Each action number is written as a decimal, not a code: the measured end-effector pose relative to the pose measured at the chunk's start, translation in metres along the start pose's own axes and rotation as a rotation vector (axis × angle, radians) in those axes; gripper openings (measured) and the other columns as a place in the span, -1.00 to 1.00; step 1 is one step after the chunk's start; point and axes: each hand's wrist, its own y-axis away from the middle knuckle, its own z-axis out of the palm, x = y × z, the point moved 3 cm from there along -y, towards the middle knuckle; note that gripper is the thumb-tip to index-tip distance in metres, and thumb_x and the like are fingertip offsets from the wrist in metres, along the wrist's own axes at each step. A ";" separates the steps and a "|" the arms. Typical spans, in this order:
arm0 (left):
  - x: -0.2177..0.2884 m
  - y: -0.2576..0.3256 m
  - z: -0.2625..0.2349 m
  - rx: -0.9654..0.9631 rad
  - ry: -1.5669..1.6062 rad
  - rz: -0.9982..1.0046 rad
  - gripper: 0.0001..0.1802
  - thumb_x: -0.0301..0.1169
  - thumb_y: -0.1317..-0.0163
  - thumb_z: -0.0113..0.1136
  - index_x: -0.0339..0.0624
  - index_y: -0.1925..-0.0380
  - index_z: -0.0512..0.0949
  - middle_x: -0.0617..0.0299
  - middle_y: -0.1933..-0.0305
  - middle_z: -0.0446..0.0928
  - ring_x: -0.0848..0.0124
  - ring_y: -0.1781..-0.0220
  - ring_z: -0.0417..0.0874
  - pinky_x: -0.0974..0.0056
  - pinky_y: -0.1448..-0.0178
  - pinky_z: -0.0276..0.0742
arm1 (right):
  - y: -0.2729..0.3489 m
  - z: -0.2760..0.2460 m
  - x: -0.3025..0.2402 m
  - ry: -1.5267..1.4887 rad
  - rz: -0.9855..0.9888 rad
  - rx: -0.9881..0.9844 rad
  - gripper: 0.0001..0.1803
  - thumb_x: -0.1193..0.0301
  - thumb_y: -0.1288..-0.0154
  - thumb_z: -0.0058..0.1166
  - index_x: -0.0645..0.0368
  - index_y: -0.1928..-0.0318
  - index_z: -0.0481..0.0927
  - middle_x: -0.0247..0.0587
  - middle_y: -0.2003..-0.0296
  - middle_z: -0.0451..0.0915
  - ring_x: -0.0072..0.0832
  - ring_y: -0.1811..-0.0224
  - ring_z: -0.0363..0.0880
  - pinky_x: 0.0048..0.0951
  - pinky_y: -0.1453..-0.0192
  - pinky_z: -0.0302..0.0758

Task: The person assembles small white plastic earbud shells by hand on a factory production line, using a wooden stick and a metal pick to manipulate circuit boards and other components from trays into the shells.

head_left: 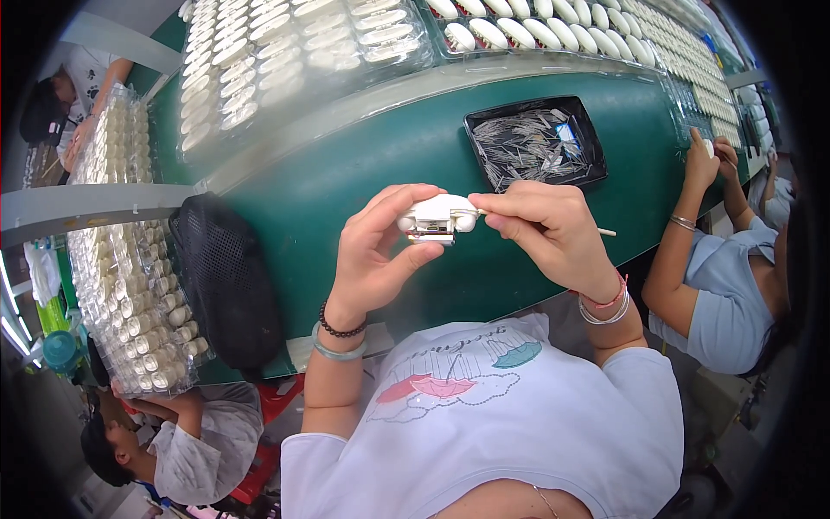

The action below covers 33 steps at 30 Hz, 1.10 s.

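My left hand [378,246] is closed around a small white plastic housing [439,210], thumb below and fingers above. An opening in the housing's near side shows electronic parts inside. To its right, my right hand [545,227] pinches a thin pale stick [608,232], whose back end sticks out behind the hand. The stick's front tip meets or nearly meets the housing's right edge; contact is hard to make out. Both hands are raised over the green table [363,147].
Beyond my right hand lies a black tray [596,173] of thin grey strips. Clear trays of white oval parts [497,35] line the far side; more housings [130,285] are stacked left, beside a black mesh bag [226,277]. Co-workers [718,285] sit on both sides.
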 end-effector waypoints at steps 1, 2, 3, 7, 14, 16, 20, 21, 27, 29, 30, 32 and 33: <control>0.000 0.000 0.000 -0.003 -0.012 0.007 -0.48 -0.48 -0.01 0.31 -0.42 0.00 0.42 0.08 0.05 0.46 0.39 0.03 0.49 0.36 -0.03 0.40 | 0.000 0.000 0.001 0.000 0.000 -0.001 -0.71 0.65 -0.12 0.06 0.23 0.11 0.61 -0.26 0.62 0.45 -0.57 0.61 0.40 -0.58 0.53 0.30; -0.001 0.000 0.000 -0.007 -0.024 0.014 -0.48 -0.48 -0.01 0.31 -0.42 0.00 0.42 0.09 0.06 0.46 0.39 0.03 0.49 0.36 -0.03 0.41 | 0.001 0.000 0.001 0.012 0.001 -0.008 -0.71 0.65 -0.12 0.06 0.23 0.11 0.61 -0.25 0.61 0.46 -0.58 0.60 0.41 -0.59 0.54 0.30; -0.001 0.000 0.000 -0.006 -0.023 0.013 -0.48 -0.48 -0.01 0.31 -0.42 0.00 0.42 0.09 0.06 0.46 0.39 0.03 0.49 0.36 -0.03 0.41 | 0.001 0.000 0.001 0.025 0.003 -0.016 -0.71 0.65 -0.12 0.06 0.23 0.11 0.61 -0.25 0.61 0.47 -0.58 0.60 0.42 -0.60 0.54 0.31; -0.003 0.000 0.000 -0.017 -0.083 0.003 -0.50 -0.47 0.00 0.32 -0.37 0.02 0.44 0.08 0.06 0.47 0.37 0.06 0.52 0.36 0.02 0.44 | 0.003 0.002 0.003 0.035 0.007 -0.018 -0.72 0.64 -0.13 0.05 0.23 0.11 0.61 -0.23 0.60 0.49 -0.57 0.61 0.43 -0.59 0.53 0.32; -0.002 -0.003 0.000 -0.033 -0.329 0.097 -0.54 -0.46 0.06 0.33 -0.32 0.09 0.49 0.03 0.12 0.53 0.25 0.15 0.58 0.30 0.11 0.52 | 0.006 0.005 0.013 0.021 0.065 -0.080 -0.73 0.60 -0.15 0.06 0.22 0.10 0.60 -0.20 0.59 0.54 -0.54 0.60 0.51 -0.58 0.53 0.38; -0.001 -0.004 0.000 -0.049 -0.344 0.088 -0.54 -0.47 0.06 0.33 -0.32 0.09 0.49 0.03 0.11 0.53 0.24 0.15 0.59 0.29 0.11 0.54 | 0.007 0.006 0.014 0.014 0.083 -0.088 -0.73 0.59 -0.15 0.06 0.22 0.10 0.60 -0.20 0.58 0.55 -0.54 0.59 0.52 -0.58 0.53 0.38; 0.001 -0.005 0.001 -0.101 -0.481 0.108 -0.53 -0.48 0.08 0.34 -0.32 0.09 0.48 0.00 0.11 0.52 0.19 0.14 0.59 0.27 0.11 0.56 | 0.009 0.011 0.021 0.024 0.095 -0.095 -0.75 0.58 -0.16 0.06 0.25 0.11 0.60 -0.17 0.57 0.57 -0.53 0.58 0.55 -0.59 0.52 0.40; 0.000 -0.004 0.002 -0.101 -0.482 0.107 -0.53 -0.48 0.08 0.34 -0.32 0.09 0.48 0.00 0.11 0.52 0.19 0.14 0.59 0.27 0.11 0.56 | 0.009 0.012 0.022 0.029 0.099 -0.096 -0.76 0.58 -0.16 0.07 0.27 0.12 0.60 -0.16 0.57 0.58 -0.52 0.58 0.55 -0.59 0.52 0.41; -0.002 -0.004 0.005 -0.111 -0.558 0.100 -0.51 -0.51 0.10 0.33 -0.31 0.08 0.47 -0.02 0.09 0.50 0.13 0.14 0.59 0.24 0.12 0.57 | 0.007 0.019 0.018 0.174 0.083 -0.093 -0.80 0.54 -0.17 0.07 0.33 0.18 0.59 -0.13 0.59 0.56 -0.41 0.60 0.55 -0.51 0.52 0.42; -0.004 -0.003 0.005 -0.083 -0.596 0.148 -0.51 -0.50 0.09 0.35 -0.31 0.08 0.48 0.03 0.11 0.52 0.22 0.19 0.60 0.29 0.18 0.56 | 0.006 0.021 0.018 0.215 0.073 -0.084 -0.82 0.53 -0.17 0.07 0.34 0.20 0.58 -0.11 0.59 0.55 -0.37 0.60 0.54 -0.49 0.52 0.42; -0.004 -0.003 0.005 -0.083 -0.595 0.148 -0.51 -0.50 0.09 0.35 -0.31 0.08 0.48 0.03 0.11 0.52 0.22 0.19 0.60 0.29 0.18 0.56 | 0.006 0.022 0.018 0.257 0.062 -0.075 -0.82 0.52 -0.18 0.07 0.35 0.22 0.57 -0.09 0.59 0.54 -0.34 0.61 0.54 -0.46 0.52 0.42; -0.005 -0.004 0.006 -0.101 -0.637 0.155 -0.50 -0.52 0.11 0.35 -0.31 0.08 0.48 0.01 0.10 0.52 0.20 0.18 0.60 0.27 0.17 0.58 | 0.005 0.025 0.018 0.288 0.067 -0.085 -0.83 0.52 -0.18 0.07 0.35 0.23 0.57 -0.08 0.59 0.54 -0.33 0.60 0.54 -0.44 0.52 0.42; -0.006 -0.004 0.006 -0.101 -0.636 0.156 -0.50 -0.52 0.11 0.35 -0.31 0.08 0.48 0.01 0.10 0.52 0.20 0.18 0.60 0.27 0.17 0.58 | 0.005 0.025 0.019 0.318 0.073 -0.095 -0.83 0.51 -0.18 0.07 0.35 0.24 0.57 -0.07 0.58 0.54 -0.31 0.59 0.54 -0.41 0.51 0.42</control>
